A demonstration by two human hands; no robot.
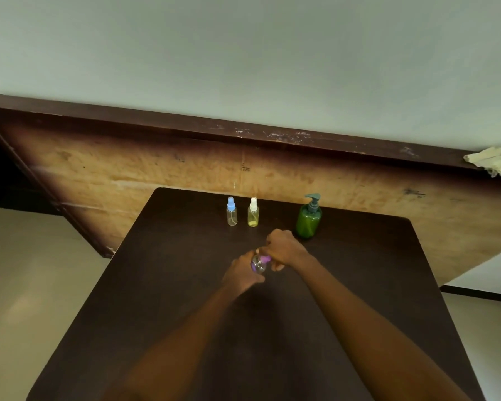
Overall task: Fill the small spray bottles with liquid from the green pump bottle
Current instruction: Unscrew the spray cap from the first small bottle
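1. My left hand [240, 272] is wrapped round the body of a small spray bottle [258, 267], fingers curled. I hold it over the middle of the desk [156, 299]; I cannot tell whether it touches the top.
2. My right hand [285, 248] is closed over its purple top [265, 259], fingers pinching it. This looks like the unscrewing step, so I should turn only the top and brace the body hard.
3. I want the bottle upright as the top frees, then a straight lift, so nothing drips.
4. The top should go down close by, away from the near edge.
5. The green pump bottle [308, 219] stands near the far edge, toward the right corner, just beyond my right hand. Bringing the open neck under its spout seems easiest.
6. A blue-topped bottle [232, 212] and a white-topped bottle [253, 214] stand side by side at the far edge, left of the pump, tops on. I must not knock them.
7. A rag [495, 162] lies on the ledge beyond the far right corner, handy for spills.
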